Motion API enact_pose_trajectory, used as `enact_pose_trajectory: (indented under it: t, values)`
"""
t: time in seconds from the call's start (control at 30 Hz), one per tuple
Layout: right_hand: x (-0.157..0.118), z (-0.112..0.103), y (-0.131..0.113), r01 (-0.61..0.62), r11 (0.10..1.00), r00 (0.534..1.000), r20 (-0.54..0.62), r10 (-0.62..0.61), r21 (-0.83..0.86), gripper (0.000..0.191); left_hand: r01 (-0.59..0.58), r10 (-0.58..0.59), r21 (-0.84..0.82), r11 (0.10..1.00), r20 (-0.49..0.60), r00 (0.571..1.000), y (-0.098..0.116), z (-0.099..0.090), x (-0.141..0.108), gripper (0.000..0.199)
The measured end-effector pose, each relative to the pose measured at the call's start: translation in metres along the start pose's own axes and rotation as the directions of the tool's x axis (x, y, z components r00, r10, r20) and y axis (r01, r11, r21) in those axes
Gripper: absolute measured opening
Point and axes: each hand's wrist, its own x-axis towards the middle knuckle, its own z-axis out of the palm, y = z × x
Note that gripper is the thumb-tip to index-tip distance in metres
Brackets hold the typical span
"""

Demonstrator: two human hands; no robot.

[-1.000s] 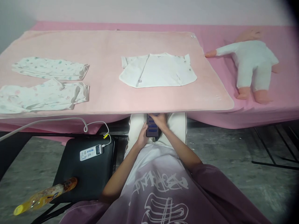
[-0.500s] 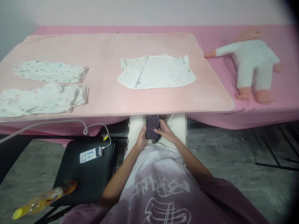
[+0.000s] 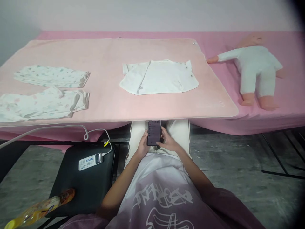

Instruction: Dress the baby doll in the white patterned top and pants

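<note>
Over my lap, just in front of the table edge, a dark smartphone [image 3: 153, 133] with a lit screen is held upright between both hands. My left hand [image 3: 143, 144] grips its left side. My right hand [image 3: 169, 141] holds the right side, with the thumb at the lower right of the screen. Beyond the phone, a small white baby shirt [image 3: 162, 78] lies spread flat on a pale pink mat [image 3: 105, 70]. Two folded patterned baby garments, one upper [image 3: 51, 76] and one lower [image 3: 43, 103], rest at the left of the mat.
A doll in white clothes [image 3: 258, 68] lies on the pink sheet [image 3: 290, 92] at the right. To my left, a black stool [image 3: 78, 184] carries a white power bank [image 3: 90, 161] with a cable [image 3: 59, 127] and a yellow-capped drink bottle [image 3: 40, 208]. Metal legs [image 3: 274, 152] stand at lower right.
The view has tilted slightly, so the table and its contents sit a little lower in the picture. Both hands keep holding the phone; my right thumb has moved slightly down toward the screen's lower edge.
</note>
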Motion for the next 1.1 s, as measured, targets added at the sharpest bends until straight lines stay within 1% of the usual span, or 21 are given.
enact_pose_trajectory:
  t: [0.1,0.23,0.3,0.43,0.57,0.7,0.77,0.83,0.97,1.1]
  values:
    - [0.001,0.000,0.001,-0.013,0.999,0.999,-0.032,0.015,0.043,0.108,-0.006,0.006,0.008,1.000,0.033,0.999,0.002,0.003,-0.001,0.052]
    - [0.007,0.003,-0.003,-0.006,0.996,0.992,-0.121,0.017,0.086,0.082,-0.011,0.009,0.019,1.000,0.072,0.997,0.005,0.008,-0.003,0.058]
    - [0.013,0.008,-0.006,-0.001,0.997,0.986,-0.165,0.015,0.082,0.073,-0.010,0.009,0.021,1.000,0.078,0.997,0.006,0.010,-0.004,0.061]
    - [0.027,0.020,-0.010,-0.014,0.995,0.968,-0.247,0.038,0.100,0.070,-0.013,0.011,0.034,0.999,0.066,0.998,0.007,0.012,-0.005,0.068]
    - [0.041,0.031,-0.010,0.013,0.994,0.941,-0.337,0.023,0.106,0.069,-0.012,0.011,0.041,0.999,0.026,1.000,0.006,0.009,-0.005,0.069]
    - [0.048,0.038,-0.011,-0.028,1.000,0.890,-0.455,0.031,0.013,0.062,-0.009,0.010,0.036,0.999,-0.023,1.000,0.002,0.007,-0.003,0.067]
    - [0.049,0.040,-0.014,-0.055,0.998,0.863,-0.503,0.037,-0.022,0.060,-0.015,0.016,0.042,0.999,-0.028,0.999,0.001,0.007,-0.003,0.065]
    - [0.049,0.041,-0.017,-0.055,0.998,0.856,-0.516,0.032,-0.029,0.058,-0.024,0.025,0.050,0.998,-0.008,1.000,0.002,0.008,-0.004,0.065]
    - [0.046,0.041,-0.025,-0.027,1.000,0.864,-0.503,0.016,-0.013,0.048,-0.011,0.010,0.048,0.999,0.033,0.999,0.005,0.010,-0.012,0.064]
    - [0.046,0.045,-0.036,-0.078,0.997,0.869,-0.491,0.059,-0.018,0.049,0.012,-0.014,0.035,0.999,0.048,0.999,0.009,0.007,-0.029,0.062]
